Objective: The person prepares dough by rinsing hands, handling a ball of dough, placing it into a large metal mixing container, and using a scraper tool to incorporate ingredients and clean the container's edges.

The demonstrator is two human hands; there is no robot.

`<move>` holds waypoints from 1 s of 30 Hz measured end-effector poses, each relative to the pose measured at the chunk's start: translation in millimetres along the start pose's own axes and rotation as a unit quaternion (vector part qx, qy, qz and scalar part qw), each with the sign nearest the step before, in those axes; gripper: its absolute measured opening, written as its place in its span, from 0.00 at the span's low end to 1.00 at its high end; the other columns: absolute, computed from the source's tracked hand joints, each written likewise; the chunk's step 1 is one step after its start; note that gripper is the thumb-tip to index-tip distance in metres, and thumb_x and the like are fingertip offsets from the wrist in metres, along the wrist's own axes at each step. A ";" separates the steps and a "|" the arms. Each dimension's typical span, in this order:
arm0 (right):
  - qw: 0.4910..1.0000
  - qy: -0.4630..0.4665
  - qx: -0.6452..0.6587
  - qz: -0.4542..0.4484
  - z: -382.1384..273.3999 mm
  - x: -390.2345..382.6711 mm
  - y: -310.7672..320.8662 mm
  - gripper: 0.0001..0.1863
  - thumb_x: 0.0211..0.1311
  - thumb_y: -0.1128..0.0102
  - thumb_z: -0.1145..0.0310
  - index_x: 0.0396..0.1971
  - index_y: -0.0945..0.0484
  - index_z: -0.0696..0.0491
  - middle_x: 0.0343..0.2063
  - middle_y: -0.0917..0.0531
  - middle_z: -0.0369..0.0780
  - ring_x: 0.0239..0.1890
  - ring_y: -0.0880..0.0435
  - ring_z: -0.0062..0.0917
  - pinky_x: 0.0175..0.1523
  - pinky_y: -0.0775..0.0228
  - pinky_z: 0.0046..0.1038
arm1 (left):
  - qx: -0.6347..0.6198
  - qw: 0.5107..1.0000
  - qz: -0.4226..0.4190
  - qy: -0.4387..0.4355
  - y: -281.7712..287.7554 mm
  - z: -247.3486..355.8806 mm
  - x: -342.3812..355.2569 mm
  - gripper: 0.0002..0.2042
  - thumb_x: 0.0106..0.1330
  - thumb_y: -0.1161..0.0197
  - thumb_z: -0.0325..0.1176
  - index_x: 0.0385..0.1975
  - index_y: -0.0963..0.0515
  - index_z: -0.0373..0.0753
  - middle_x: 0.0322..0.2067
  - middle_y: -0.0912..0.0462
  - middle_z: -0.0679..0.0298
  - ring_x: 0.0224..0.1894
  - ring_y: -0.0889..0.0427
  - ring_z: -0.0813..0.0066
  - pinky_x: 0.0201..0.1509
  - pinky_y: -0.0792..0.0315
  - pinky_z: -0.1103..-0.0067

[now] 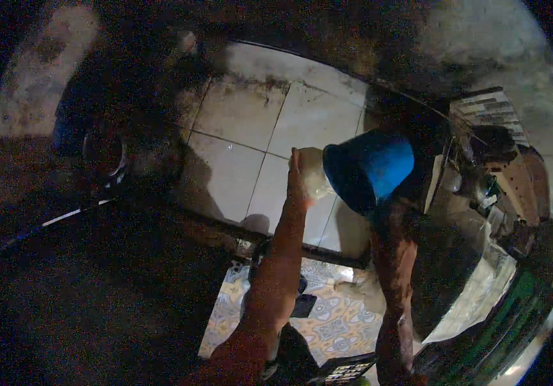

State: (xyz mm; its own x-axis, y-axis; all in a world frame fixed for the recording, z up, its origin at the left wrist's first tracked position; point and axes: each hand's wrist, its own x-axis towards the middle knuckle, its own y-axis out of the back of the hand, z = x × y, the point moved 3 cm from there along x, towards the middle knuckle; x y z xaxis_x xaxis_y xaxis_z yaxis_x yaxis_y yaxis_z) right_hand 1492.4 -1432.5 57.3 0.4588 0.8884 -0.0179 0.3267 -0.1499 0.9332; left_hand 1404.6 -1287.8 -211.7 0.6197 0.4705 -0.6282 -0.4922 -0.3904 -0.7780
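A blue plastic bucket-like container [389, 161] is tipped on its side over the tiled counter, its dark mouth turned to the left. Under its lower side is my right hand [389, 215], closed on it, though shadow hides most of the fingers. In front of the mouth, my left hand [300, 183] is closed around a pale, rounded, partly see-through thing [316, 168]. Whether that is a bowl or a bag I cannot make out. The pale thing and the container's rim are very close together. What the container holds, if anything, is lost in the dark.
White tiles cover the counter [231, 161], with dark stains along the back. At the right stand cardboard and mixed clutter [508, 186], a white sack-like sheet [476, 296] and a dark green ribbed thing [514, 321]. Patterned floor [334, 321] lies below. The left side is very dark.
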 end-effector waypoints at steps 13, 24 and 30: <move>0.993 0.002 -0.121 0.006 42.2 54.9 -34.8 0.22 0.55 0.38 0.70 0.52 0.23 0.52 0.37 0.16 0.49 0.36 0.16 0.46 0.40 0.24 0.43 | 0.362 0.899 -0.091 -0.229 -82.0 38.2 25.7 0.25 0.72 0.55 0.55 0.53 0.27 0.41 0.45 0.20 0.64 0.48 0.21 0.63 0.53 0.25 0.66; 0.981 0.113 -0.134 0.081 6.8 107.6 -32.2 0.25 0.56 0.41 0.71 0.56 0.26 0.54 0.42 0.16 0.48 0.42 0.18 0.46 0.51 0.26 0.43 | 0.263 0.903 -0.132 -0.313 -97.5 72.8 67.5 0.26 0.74 0.56 0.52 0.58 0.31 0.36 0.56 0.24 0.60 0.56 0.25 0.62 0.59 0.28 0.64; 0.974 0.158 -0.064 0.148 7.8 121.1 -47.9 0.17 0.60 0.47 0.74 0.50 0.25 0.52 0.41 0.19 0.45 0.42 0.20 0.44 0.46 0.28 0.43 | 0.417 0.831 -0.207 -0.303 -95.6 98.5 70.0 0.27 0.68 0.43 0.52 0.58 0.30 0.38 0.54 0.22 0.58 0.55 0.23 0.64 0.61 0.29 0.68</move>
State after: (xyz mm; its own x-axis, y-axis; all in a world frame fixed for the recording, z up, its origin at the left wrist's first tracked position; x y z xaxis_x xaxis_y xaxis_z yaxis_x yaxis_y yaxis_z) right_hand 1538.8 -1321.2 7.6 0.2335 0.9069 0.3508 0.1041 -0.3820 0.9183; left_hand 1434.9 -1139.7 -182.3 0.5451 0.8384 0.0027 -0.7222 0.4711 -0.5065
